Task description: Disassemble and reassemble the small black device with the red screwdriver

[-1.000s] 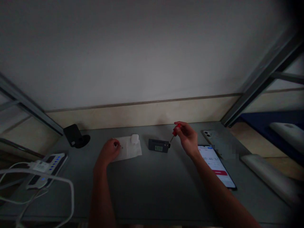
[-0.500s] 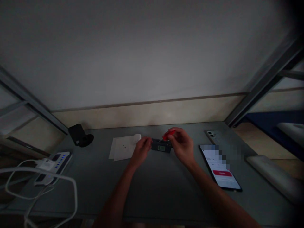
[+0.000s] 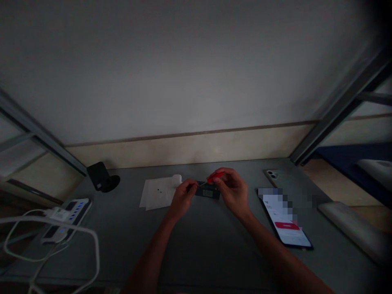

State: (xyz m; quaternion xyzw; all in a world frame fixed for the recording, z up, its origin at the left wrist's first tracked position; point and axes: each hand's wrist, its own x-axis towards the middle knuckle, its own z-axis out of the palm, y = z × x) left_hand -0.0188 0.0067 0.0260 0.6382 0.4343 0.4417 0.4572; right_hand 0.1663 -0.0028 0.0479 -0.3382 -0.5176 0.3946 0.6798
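My right hand point(image 3: 235, 188) is closed around the red handle of a small screwdriver point(image 3: 214, 177). Its thin shaft points left, toward the fingertips of my left hand point(image 3: 184, 197). Those fingers are pinched together at the shaft's tip; whatever they hold is too small or hidden to name. Just beyond and between both hands lies a dark rectangular device point(image 3: 208, 192) with a pale greenish label, partly covered by my fingers. White paper sheets point(image 3: 154, 200) with a few tiny dark specks lie left of my left hand, beside a small white roll point(image 3: 177, 179).
On the grey desk point(image 3: 202, 249), a lit tablet or large phone point(image 3: 290, 237) and another phone point(image 3: 272, 174) lie at right, near a long grey object point(image 3: 349, 224). At left are a black stand point(image 3: 99, 175) and a power strip point(image 3: 80, 210) with white cables point(image 3: 97, 253). A wall rises behind.
The screwdriver has shifted slightly left and turned, so its tip now meets my left fingertips. My left hand has moved a little right and down. The view has shifted slightly.
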